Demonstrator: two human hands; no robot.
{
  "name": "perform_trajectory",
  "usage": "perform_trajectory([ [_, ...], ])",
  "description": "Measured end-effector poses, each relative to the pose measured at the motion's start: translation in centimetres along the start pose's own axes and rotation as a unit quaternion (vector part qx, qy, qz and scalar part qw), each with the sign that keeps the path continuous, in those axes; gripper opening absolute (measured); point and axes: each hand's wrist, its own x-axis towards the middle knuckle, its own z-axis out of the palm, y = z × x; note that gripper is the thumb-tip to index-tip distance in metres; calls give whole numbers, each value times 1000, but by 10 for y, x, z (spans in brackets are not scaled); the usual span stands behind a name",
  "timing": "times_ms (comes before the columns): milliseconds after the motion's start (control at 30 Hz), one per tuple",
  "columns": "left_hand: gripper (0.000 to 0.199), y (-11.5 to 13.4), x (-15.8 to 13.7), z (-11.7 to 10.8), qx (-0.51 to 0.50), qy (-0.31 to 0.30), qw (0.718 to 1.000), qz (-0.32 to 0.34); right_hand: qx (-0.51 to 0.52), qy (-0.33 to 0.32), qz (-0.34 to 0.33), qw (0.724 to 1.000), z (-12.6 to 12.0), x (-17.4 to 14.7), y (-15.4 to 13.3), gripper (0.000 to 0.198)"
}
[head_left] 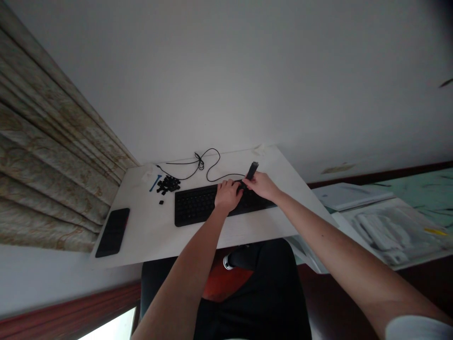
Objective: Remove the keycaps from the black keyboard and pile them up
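Note:
A black keyboard [194, 206] lies on the white desk. My left hand [228, 194] rests on the middle of it, palm down, fingers spread over the keys and holding nothing. Over the keyboard's right half, my right hand [261, 185] is closed around a black brush [252, 170], whose ragged, paler end points up and away from me. The brush's lower end is hidden by the fingers. A heap of loose black keycaps [169, 183] sits left of the keyboard, with a single keycap [161, 202] apart from it. Beside the heap is a slim blue tool [155, 182].
A black cable [200, 163], tied in a bundle, runs along the back of the desk [148, 236]. A dark phone [113, 232] lies at the left edge. The wall rises behind, a patterned curtain [53, 141] hangs left, and a plastic-wrapped box [385, 231] stands right.

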Motion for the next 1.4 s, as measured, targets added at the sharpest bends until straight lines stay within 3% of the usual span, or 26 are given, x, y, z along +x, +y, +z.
perform_trajectory([
  [200,33,3,-1,-3,16,-17,1000,1,-20,55,52,997,10,-6,-6,19],
  [333,37,5,-2,-6,31,-28,999,-4,8,44,117,992,12,-6,-10,20],
  [433,38,7,-2,-9,38,-40,998,-7,-8,30,131,991,10,-6,-16,20],
  [800,36,9,5,-10,27,-49,998,-19,-163,-19,25,986,1,-1,-34,17],
  [967,35,13,13,-7,14,-37,998,-50,-175,-37,11,984,1,2,-33,19],
  [1400,29,5,13,0,-28,-27,999,-22,-194,-35,-8,980,-1,3,-33,21],
])
